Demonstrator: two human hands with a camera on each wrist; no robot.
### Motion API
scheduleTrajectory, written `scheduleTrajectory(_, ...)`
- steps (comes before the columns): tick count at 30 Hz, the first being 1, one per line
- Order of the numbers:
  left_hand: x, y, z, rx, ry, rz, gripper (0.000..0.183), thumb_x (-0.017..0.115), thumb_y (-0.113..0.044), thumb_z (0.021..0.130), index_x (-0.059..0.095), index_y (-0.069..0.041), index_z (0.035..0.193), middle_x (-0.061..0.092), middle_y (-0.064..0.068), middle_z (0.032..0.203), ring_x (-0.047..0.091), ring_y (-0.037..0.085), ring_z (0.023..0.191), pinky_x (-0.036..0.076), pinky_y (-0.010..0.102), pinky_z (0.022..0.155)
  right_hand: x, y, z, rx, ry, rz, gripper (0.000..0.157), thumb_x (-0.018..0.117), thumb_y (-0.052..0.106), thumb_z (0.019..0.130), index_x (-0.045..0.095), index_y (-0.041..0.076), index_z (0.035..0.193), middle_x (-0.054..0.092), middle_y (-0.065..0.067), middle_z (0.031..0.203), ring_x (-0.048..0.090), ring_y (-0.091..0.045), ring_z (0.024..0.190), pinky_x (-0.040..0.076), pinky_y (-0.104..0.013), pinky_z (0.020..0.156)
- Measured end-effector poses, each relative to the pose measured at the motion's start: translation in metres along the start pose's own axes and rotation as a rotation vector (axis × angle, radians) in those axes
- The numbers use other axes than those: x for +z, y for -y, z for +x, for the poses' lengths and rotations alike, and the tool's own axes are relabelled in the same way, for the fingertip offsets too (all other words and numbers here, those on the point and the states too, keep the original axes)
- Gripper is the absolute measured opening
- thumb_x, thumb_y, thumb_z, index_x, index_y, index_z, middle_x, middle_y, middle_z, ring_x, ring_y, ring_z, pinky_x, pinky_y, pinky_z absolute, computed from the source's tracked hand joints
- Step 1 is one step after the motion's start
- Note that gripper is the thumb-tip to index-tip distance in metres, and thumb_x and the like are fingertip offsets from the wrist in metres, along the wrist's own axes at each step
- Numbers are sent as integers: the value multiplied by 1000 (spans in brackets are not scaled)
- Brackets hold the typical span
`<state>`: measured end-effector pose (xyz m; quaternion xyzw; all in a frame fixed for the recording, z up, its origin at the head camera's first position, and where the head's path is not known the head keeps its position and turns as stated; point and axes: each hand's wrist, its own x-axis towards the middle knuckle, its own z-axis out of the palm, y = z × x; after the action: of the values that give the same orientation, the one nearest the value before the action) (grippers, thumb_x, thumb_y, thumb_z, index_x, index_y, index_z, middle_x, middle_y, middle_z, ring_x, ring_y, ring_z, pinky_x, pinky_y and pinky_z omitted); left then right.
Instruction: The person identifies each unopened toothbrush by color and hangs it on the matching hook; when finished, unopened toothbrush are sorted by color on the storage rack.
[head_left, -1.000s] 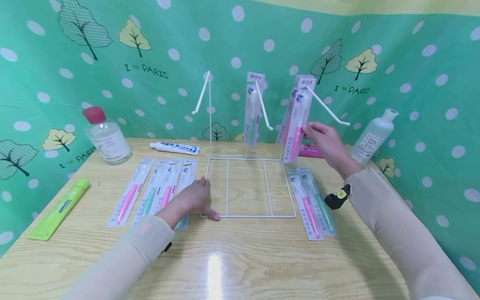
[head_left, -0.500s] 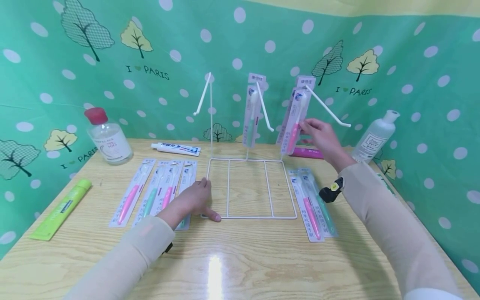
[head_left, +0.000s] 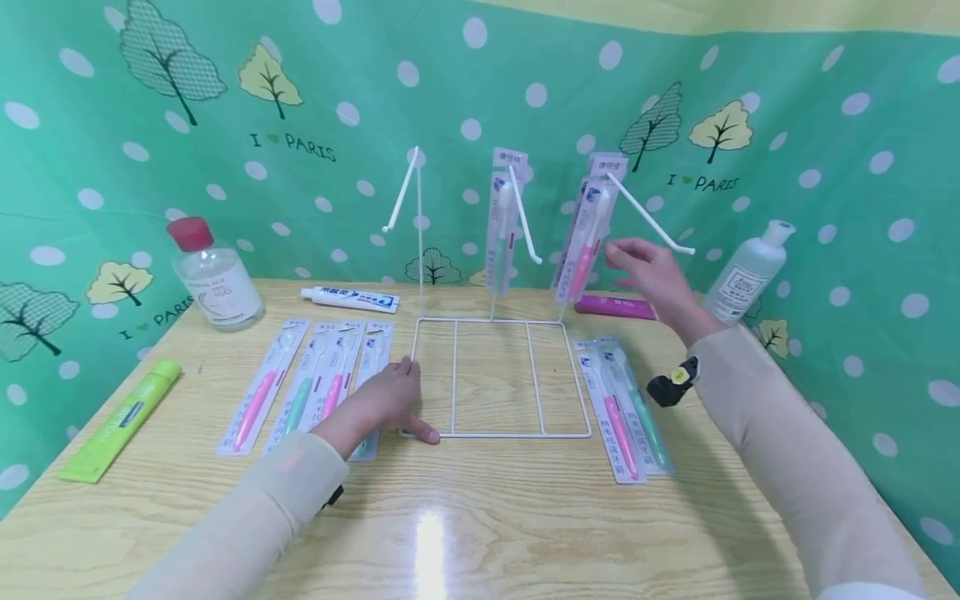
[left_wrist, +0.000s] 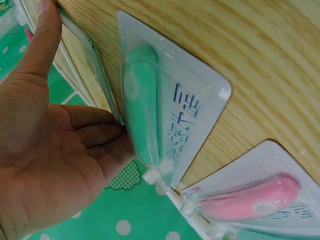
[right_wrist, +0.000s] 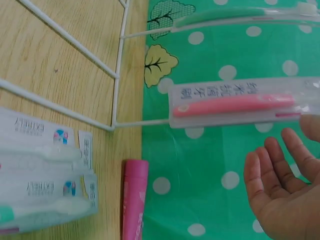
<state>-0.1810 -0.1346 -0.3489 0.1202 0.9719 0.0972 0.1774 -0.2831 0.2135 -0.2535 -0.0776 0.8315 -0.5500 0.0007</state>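
Observation:
A white wire rack (head_left: 495, 435) stands on the table with three hooks. My left hand (head_left: 390, 396) rests at its front left corner, thumb on the front bar and fingers along the side; in the left wrist view its palm is spread. On the right hook hangs a packaged pink toothbrush (head_left: 582, 258), with another pack behind it. My right hand (head_left: 651, 279) is beside this pack, fingers loosely bent and holding nothing; a gap shows between them in the right wrist view. A packaged green toothbrush (head_left: 501, 237) hangs from the middle hook. The left hook (head_left: 401, 192) carries nothing.
Several packaged toothbrushes (head_left: 258, 396) lie left of the rack, two more packs (head_left: 618, 412) to its right. A white toothpaste tube (head_left: 351, 298), pink tube (head_left: 615, 307), green tube (head_left: 123, 421), red-capped bottle (head_left: 221, 283) and pale bottle (head_left: 750, 271) stand or lie around.
My right hand has let go of the pink toothbrush pack, which slid back along the right hook and now hangs by itself. The left hand stays at the rack's corner.

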Motion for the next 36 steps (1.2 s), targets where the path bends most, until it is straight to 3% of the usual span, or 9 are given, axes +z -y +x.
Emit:
scheduleTrajectory(3, 0, 0, 0, 2, -1, -1, 123, 73, -60, 56, 16, 11, 139, 13, 29, 145, 17, 41, 132, 19, 47, 108, -12, -5, -10, 28, 13, -66, 52, 53, 41, 89, 46, 8, 128, 47, -11, 128, 44, -27, 117, 40, -44, 95)
scheduleTrajectory(8, 1, 0, 1, 4, -3, 14, 123, 72, -62, 57, 16, 11, 139, 13, 29, 144, 18, 42, 132, 19, 47, 108, -32, -21, -31, 92, 105, -177, 54, 56, 46, 86, 48, 13, 128, 48, -7, 127, 46, -25, 114, 38, -46, 96)
scheduleTrajectory(13, 1, 1, 1, 8, 1, 17, 124, 71, -63, 56, 16, 11, 139, 12, 29, 145, 17, 42, 132, 18, 48, 108, -47, -52, -53, 115, 182, -201, 56, 58, 42, 86, 47, 9, 129, 47, -12, 128, 45, -28, 116, 43, -43, 93)
scheduleTrajectory(19, 2, 1, 4, 15, -3, 28, 124, 71, -63, 56, 16, 12, 139, 13, 30, 144, 17, 42, 131, 18, 48, 108, -56, -92, -77, 133, 209, -235, 57, 59, 40, 86, 47, 4, 128, 51, -17, 124, 49, -30, 110, 45, -47, 89)
scheduleTrajectory(27, 2, 5, 2, 10, -1, 19, 125, 71, -63, 56, 16, 12, 139, 12, 30, 144, 16, 43, 131, 18, 49, 107, -42, -117, -94, 170, 234, -302, 57, 63, 37, 84, 49, 2, 126, 54, -17, 115, 52, -27, 99, 51, -37, 74)
scheduleTrajectory(36, 2, 3, 3, 19, 6, -5, 125, 71, -63, 56, 14, 11, 139, 10, 30, 145, 16, 43, 131, 18, 49, 107, -14, -122, -94, 217, 222, -486, 72, 68, 47, 76, 47, 2, 127, 52, -9, 102, 48, -23, 90, 43, -30, 71)
